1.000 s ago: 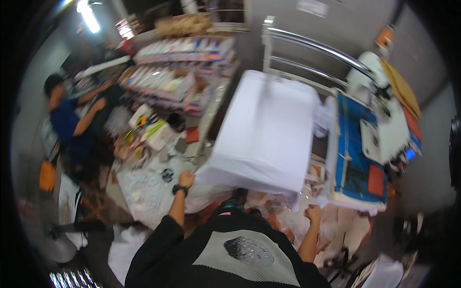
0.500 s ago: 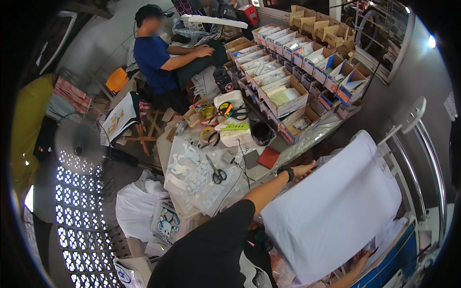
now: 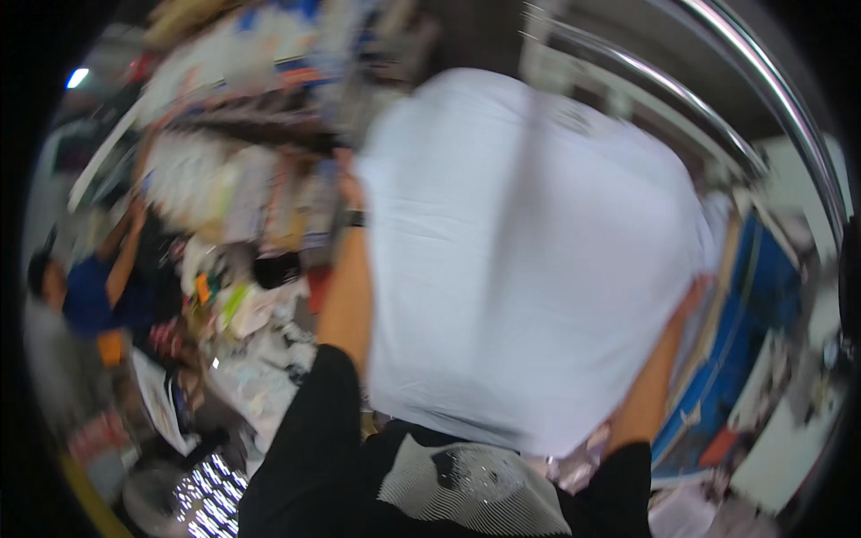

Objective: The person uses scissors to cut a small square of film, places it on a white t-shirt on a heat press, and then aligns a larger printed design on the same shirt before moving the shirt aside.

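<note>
Left hand [image 3: 350, 186]: raised at the left edge of the cloth, well apart from the other hand; blur means you cannot tell how firmly your fingers are closed.
Right hand [image 3: 692, 294]: set at the opposite edge, lower than your left; the cloth partly covers your fingers, so their grip cannot be told either.
White cloth [image 3: 516, 269]: between your forearms, in front of your chest, spread broad with a soft shadow down its middle. Your hands probably sit at opposite sides to control its width and smooth it.
Blue panel [image 3: 762, 282]: just beyond your right forearm, pale-edged, perhaps placed there for easy reach.
Metal rail [image 3: 780, 85]: curving past the cloth's upper right.
Boxes [image 3: 285, 215]: in blurred rows beyond your left hand, likely ranked so their contents are reachable.
Co-worker [image 3: 88, 296]: far left, in blue, well apart from your cloth.
</note>
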The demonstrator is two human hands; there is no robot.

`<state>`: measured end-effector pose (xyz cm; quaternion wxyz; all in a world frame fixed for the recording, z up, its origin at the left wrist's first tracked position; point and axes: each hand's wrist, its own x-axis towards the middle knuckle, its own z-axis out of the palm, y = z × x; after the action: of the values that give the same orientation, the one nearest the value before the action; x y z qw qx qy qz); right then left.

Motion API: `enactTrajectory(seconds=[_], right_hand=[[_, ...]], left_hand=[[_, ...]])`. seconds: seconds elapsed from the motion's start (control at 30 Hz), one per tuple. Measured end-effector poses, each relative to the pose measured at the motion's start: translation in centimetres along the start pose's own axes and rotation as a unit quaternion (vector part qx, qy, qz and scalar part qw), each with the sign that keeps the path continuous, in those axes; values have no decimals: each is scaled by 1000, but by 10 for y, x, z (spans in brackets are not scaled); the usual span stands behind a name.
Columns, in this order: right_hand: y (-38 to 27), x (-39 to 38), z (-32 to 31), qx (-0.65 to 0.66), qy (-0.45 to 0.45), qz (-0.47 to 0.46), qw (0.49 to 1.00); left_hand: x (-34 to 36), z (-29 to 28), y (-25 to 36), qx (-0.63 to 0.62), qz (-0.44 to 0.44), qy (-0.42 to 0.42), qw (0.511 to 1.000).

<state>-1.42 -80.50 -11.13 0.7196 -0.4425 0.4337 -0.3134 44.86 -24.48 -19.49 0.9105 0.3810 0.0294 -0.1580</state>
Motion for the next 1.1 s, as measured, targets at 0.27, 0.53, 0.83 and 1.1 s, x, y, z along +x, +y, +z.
enactTrajectory(seconds=[0.27, 0.53, 0.83, 1.1], right_hand=[[-8, -25, 54, 55, 5, 21, 998], [11, -22, 54, 22, 32, 0, 999], [34, -82, 13, -16, 81, 84, 993], [-58, -79, 167, -522, 115, -247, 808]], left_hand=[[17, 62, 31, 243, -51, 28, 968], [12, 78, 34, 186, -113, 25, 976], [-59, 100, 32, 241, -304, 1, 922], [-41, 223, 42, 646, -5, -17, 763]])
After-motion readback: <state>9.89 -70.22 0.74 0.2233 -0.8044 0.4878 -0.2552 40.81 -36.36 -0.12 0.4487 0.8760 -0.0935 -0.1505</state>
